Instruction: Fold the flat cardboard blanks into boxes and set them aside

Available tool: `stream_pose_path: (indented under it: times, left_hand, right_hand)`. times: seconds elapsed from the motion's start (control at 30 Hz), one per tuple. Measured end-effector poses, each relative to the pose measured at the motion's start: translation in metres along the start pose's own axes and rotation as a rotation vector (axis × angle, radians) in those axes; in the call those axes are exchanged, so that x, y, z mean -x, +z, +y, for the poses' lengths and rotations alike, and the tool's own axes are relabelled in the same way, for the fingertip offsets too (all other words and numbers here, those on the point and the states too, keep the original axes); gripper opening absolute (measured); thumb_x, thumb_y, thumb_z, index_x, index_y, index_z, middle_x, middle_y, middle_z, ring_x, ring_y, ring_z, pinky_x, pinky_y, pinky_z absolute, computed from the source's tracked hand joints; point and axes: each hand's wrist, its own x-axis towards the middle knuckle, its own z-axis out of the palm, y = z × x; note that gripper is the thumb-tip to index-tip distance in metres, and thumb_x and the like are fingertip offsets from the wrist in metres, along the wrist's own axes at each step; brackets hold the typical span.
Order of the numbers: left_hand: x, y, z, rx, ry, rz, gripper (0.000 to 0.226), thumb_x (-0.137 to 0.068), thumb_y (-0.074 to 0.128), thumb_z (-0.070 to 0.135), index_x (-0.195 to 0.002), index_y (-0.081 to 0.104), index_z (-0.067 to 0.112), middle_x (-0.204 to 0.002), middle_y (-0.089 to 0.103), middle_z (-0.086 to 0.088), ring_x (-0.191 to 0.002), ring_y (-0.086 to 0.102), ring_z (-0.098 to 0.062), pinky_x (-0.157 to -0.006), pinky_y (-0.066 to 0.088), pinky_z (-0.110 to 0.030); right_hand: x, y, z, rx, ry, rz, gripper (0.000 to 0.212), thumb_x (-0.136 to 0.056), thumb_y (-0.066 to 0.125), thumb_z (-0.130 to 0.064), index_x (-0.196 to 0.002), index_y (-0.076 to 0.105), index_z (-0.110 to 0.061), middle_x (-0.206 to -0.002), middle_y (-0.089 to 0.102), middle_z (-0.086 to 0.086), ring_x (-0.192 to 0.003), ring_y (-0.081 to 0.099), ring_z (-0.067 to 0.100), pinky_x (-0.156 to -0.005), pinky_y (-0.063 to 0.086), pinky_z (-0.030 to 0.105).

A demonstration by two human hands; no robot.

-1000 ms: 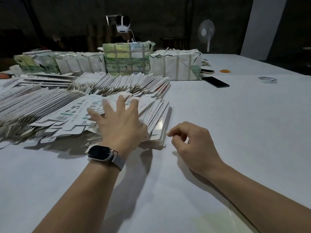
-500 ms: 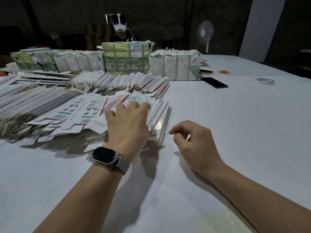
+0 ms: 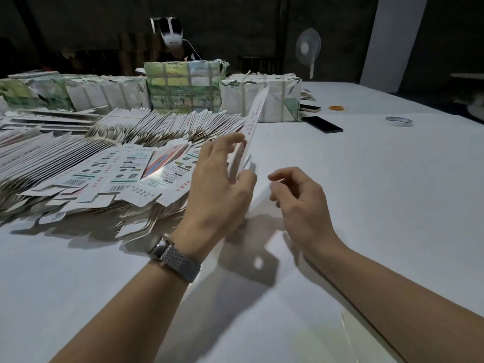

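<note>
I see a broad white table (image 3: 366,205) running far back into a dim room with dark walls, a pale pillar (image 3: 390,40) at far right and a standing fan (image 3: 308,48) beside it. My left hand (image 3: 217,189) pinches one cardboard blank (image 3: 252,124) between thumb and fingers, holding it edge-on and tilted up off the table, just right of the fanned stack of flat blanks (image 3: 104,174) that covers the near left. My right hand (image 3: 301,205) hovers close beside it, fingers loosely curled, gripping nothing. A watch with a mesh band (image 3: 174,258) sits on my left wrist. Wrapped bundles (image 3: 183,87) line the far side behind more fanned rows. To the far right lie a dark phone (image 3: 325,124), a roll of tape (image 3: 399,121) and an orange ring (image 3: 337,108). A person wearing a white headset (image 3: 171,32) sits behind the bundles.
</note>
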Motion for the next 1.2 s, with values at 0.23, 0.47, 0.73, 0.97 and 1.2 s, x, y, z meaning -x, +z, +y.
stream_pose_path:
  times: [0.23, 0.47, 0.73, 0.97, 1.2]
  left_hand:
    - [0.02, 0.024, 0.015, 0.747, -0.372, -0.264, 0.072, -0.062, 0.049, 0.005, -0.131, 0.052, 0.025, -0.112, 0.063, -0.013, -0.065, 0.069, -0.013, -0.051, 0.054, -0.027]
    - [0.027, 0.027, 0.017, 0.875, -0.49, -0.364, 0.051, -0.08, 0.053, 0.008, -0.129, 0.056, 0.016, -0.082, 0.075, -0.004, -0.066, 0.071, -0.018, -0.054, 0.057, -0.03]
    - [0.026, 0.032, 0.014, 0.929, -0.606, -0.273, 0.052, -0.108, 0.03, 0.051, -0.123, 0.069, 0.021, -0.104, 0.079, -0.009, -0.09, 0.077, -0.025, -0.072, 0.063, -0.031]
    - [0.028, 0.035, 0.015, 0.815, -0.629, -0.244, 0.032, -0.108, 0.043, 0.034, -0.125, 0.064, 0.017, -0.092, 0.079, -0.008, -0.071, 0.076, -0.019, -0.054, 0.057, -0.025]
    - [0.035, 0.05, 0.019, 0.678, -0.481, -0.176, 0.034, -0.109, 0.037, 0.041, -0.13, 0.059, 0.027, -0.121, 0.071, -0.003, -0.108, 0.071, -0.015, -0.098, 0.057, -0.038]
  right_hand:
    - [-0.005, -0.003, -0.007, -0.127, 0.107, 0.042, 0.017, -0.097, 0.061, -0.038, -0.106, 0.048, -0.044, -0.095, 0.06, -0.003, -0.074, 0.068, 0.001, -0.059, 0.054, 0.021]
    - [0.006, -0.004, -0.015, -0.254, 0.164, -0.022, 0.041, -0.094, 0.068, -0.028, -0.12, 0.039, -0.04, -0.11, 0.069, -0.005, -0.092, 0.074, 0.017, -0.08, 0.063, 0.038]
    - [0.007, -0.008, -0.021, -0.142, 0.237, -0.082, 0.056, -0.095, 0.067, -0.03, -0.14, 0.034, -0.039, -0.114, 0.07, -0.009, -0.091, 0.074, 0.016, -0.088, 0.06, 0.043]
    - [0.017, -0.016, -0.013, -0.105, 0.232, -0.129, 0.041, -0.097, 0.06, -0.042, -0.135, 0.046, -0.041, -0.11, 0.07, -0.012, -0.087, 0.075, 0.013, -0.075, 0.063, 0.035]
    - [0.022, -0.014, -0.012, -0.264, 0.204, -0.216, 0.037, -0.1, 0.053, -0.039, -0.136, 0.047, -0.038, -0.114, 0.07, -0.013, -0.1, 0.072, 0.009, -0.078, 0.059, 0.022]
